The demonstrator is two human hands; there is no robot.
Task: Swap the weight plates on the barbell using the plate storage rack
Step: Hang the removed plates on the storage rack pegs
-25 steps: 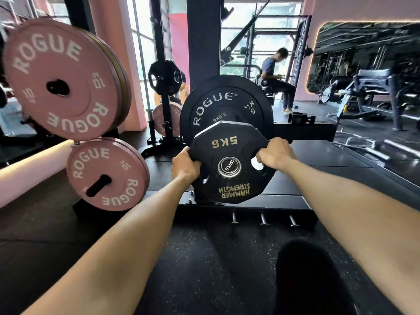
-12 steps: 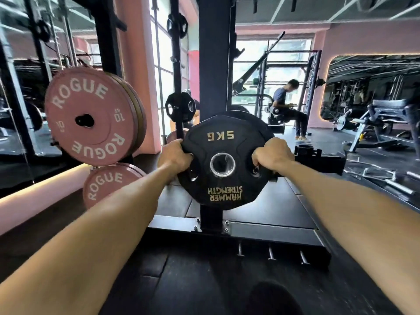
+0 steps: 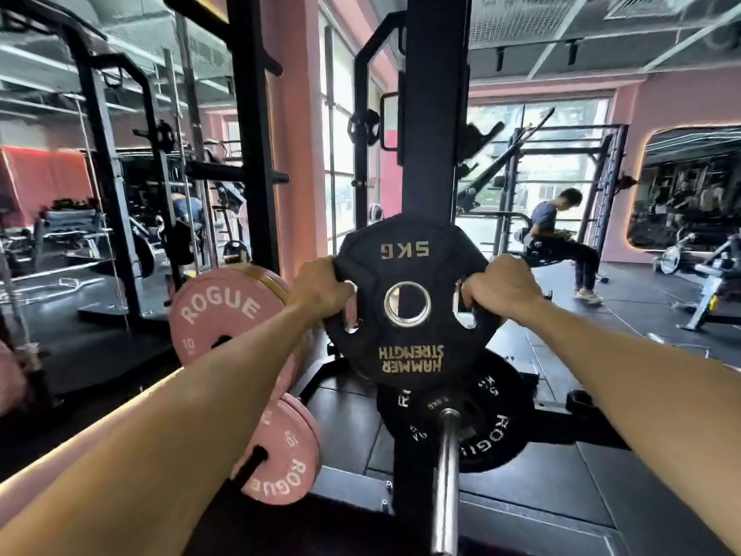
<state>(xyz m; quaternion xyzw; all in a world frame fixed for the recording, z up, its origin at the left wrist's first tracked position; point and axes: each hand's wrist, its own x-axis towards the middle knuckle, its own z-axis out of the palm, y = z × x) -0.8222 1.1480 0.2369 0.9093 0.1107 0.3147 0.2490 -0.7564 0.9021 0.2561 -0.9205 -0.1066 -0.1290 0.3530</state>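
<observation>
A black 5 kg Hammer Strength plate [image 3: 409, 355] is held upright at chest height in front of the black rack upright [image 3: 435, 114]. My left hand [image 3: 320, 290] grips its left edge through a grip hole, and my right hand [image 3: 501, 288] grips its right edge the same way. Below the plate, a steel peg [image 3: 447, 475] points toward me, carrying a black Rogue plate [image 3: 489, 427] with a smaller plate in front of it. Pink Rogue 10 plates hang on pegs to the left, an upper stack [image 3: 216, 315] and a lower stack [image 3: 280, 455].
A person [image 3: 557, 242] sits on a bench at the back right. Other racks and machines stand left and right. The rack's base frame [image 3: 353, 487] lies on the dark rubber floor below the pegs.
Both hands have lifted the 5 kg plate off the peg and raised it clear. The steel peg and the Rogue plate behind it now show below.
</observation>
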